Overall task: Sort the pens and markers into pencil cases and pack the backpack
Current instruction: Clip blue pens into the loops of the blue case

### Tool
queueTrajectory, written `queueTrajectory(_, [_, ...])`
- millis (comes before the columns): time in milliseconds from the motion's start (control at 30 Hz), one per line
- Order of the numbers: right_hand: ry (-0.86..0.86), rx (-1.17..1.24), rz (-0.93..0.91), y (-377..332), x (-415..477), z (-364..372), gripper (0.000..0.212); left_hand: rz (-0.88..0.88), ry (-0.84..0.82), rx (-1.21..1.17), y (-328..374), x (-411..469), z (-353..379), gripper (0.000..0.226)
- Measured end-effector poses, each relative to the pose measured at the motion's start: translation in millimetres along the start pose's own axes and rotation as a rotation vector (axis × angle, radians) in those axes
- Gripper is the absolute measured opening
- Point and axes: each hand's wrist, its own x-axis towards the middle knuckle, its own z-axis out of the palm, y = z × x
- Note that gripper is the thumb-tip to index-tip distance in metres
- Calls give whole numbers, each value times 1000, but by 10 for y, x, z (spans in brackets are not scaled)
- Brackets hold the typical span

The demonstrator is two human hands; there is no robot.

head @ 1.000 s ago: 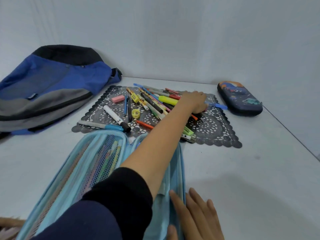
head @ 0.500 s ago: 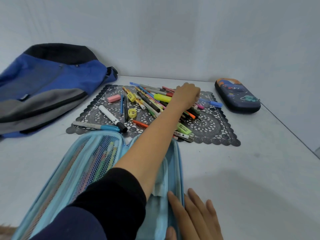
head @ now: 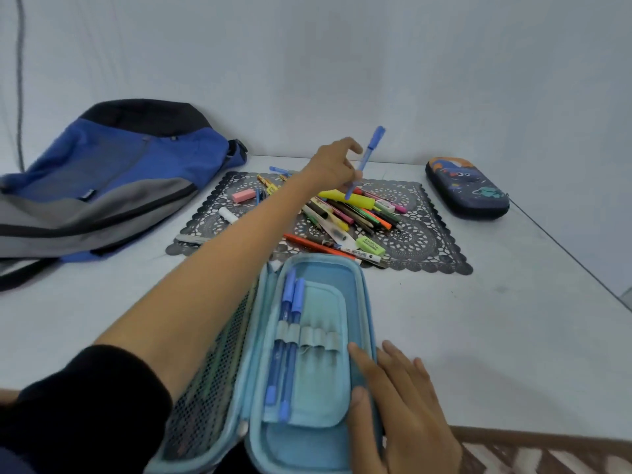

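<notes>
Left hand point(head: 333, 165) pinches a blue pen point(head: 367, 159) above the pile point(head: 355, 213), frame centre; right hand point(head: 400, 401) rests flat on the open case point(head: 307, 446), lower right.

White table point(head: 478, 336) against pale wall point(head: 307, 63), cable point(head: 18, 80) hanging left.

A dark lace placemat point(head: 424, 241) lay flat on the white table point(head: 496, 336) in front of me. On it sat a pink eraser point(head: 243, 196) toward the far left and a green eraser point(head: 370, 245) near the front edge, well apart. A plain pale wall point(head: 342, 63) stood behind, with a thin dark cable point(head: 20, 80) running down it at far left. At my lower right showed a brown patterned floor point(head: 547, 456).
</notes>
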Motion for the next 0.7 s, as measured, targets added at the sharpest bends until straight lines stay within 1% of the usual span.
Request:
queueTrajectory(100, [-9,4,89,-66,0,-48,41,-27,-106,-91,22,-258,-124,76])
queueTrajectory(200, [-33,10,145,-109,-29,-74,41,-83,-203,-205,45,-519,-219,89])
queueTrajectory(333, [-58,25,191,-151,-43,-108,42,-205,-269,-345,89,-820,-311,95])
queueTrajectory(433, [-93,10,197,-159,-55,-121,45,-247,-327,-406,125,-1029,-382,97])
queueTrajectory(567, [-106,47,202,-140,-70,-124,46,-244,-422,-413,202,-1330,-483,101])
queueTrajectory(700, [-134,58,222,-142,-93,-130,48,-220,-474,-412,191,-1562,-529,106])
